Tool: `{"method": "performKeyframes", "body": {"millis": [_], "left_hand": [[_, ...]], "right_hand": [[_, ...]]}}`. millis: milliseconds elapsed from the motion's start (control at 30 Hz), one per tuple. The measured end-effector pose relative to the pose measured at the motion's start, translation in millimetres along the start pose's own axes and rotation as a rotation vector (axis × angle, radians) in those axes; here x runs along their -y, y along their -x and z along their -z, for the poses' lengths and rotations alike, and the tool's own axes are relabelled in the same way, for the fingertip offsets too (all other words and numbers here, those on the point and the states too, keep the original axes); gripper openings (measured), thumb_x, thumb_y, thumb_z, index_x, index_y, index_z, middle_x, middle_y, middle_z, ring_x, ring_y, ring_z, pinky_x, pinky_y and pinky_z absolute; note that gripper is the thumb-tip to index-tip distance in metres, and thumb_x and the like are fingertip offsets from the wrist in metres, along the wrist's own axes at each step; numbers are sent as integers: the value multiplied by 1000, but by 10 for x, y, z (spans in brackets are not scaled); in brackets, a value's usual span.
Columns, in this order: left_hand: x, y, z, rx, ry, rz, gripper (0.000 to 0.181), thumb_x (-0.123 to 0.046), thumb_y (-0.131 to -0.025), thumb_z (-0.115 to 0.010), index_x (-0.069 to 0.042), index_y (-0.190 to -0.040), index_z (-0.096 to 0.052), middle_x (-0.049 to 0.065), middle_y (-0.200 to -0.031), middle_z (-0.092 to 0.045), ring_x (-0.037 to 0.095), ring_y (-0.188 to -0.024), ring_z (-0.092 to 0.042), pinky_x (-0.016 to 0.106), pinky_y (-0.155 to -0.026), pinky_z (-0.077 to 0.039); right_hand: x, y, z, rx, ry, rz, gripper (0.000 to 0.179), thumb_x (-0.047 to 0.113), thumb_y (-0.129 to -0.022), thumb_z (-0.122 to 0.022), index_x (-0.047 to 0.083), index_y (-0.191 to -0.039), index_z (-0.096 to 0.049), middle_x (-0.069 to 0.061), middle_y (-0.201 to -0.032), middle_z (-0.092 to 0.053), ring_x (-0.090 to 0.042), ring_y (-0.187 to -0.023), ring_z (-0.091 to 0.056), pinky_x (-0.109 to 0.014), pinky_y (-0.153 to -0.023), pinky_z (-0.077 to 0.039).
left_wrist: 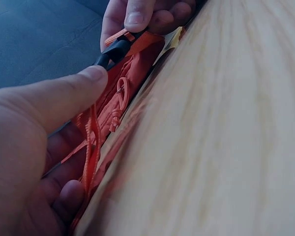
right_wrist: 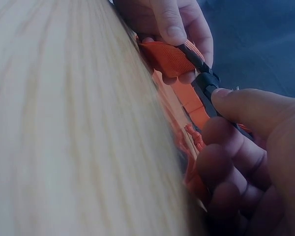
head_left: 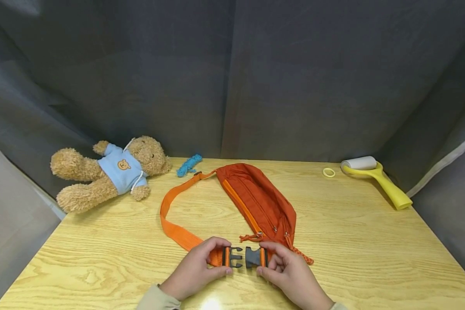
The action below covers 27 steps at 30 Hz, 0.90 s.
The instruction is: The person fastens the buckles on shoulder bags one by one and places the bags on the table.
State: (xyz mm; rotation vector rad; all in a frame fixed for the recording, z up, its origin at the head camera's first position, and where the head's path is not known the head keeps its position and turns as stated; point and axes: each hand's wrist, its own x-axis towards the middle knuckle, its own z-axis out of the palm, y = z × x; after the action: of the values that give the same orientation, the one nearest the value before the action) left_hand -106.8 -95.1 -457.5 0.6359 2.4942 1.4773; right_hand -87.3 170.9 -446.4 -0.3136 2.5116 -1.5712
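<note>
A red-orange waist bag (head_left: 257, 198) lies on the table, its orange strap (head_left: 174, 226) looping round to the left. My left hand (head_left: 197, 267) pinches the pronged half of the black buckle (head_left: 235, 257) between thumb and fingers. In my right hand (head_left: 288, 269), thumb and forefinger grip the socket half of the buckle (head_left: 252, 257), beside the bag's lower end. The two halves face each other in the head view, prongs toward the socket, a small gap between them. Orange webbing (right_wrist: 169, 56) hangs behind the left thumb in the right wrist view.
A teddy bear (head_left: 124, 170) in a blue top lies at the back left, near a bundle of blue cord (head_left: 189, 165). At the back right are a small yellow ring (head_left: 328, 172) and a yellow-handled lint roller (head_left: 387, 183). Dark curtains (head_left: 232, 77) stand behind the table.
</note>
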Motion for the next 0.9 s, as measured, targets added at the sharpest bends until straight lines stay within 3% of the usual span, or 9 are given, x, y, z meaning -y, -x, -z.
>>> {"method": "performKeyframes", "body": {"millis": [900], "left_hand": [[-17,-3,-7,-2,-13,5,51,-35,-85,-81,-20,-129,-60,-10,-117,-64,7,-95,-61,27,-82,-51]], "right_hand": [[-10,5,-2,4,13,12,54,25,-85,-83,13,-133,-61,3,-69,-61,-8,-55,-52,-24,-53,-47]]}}
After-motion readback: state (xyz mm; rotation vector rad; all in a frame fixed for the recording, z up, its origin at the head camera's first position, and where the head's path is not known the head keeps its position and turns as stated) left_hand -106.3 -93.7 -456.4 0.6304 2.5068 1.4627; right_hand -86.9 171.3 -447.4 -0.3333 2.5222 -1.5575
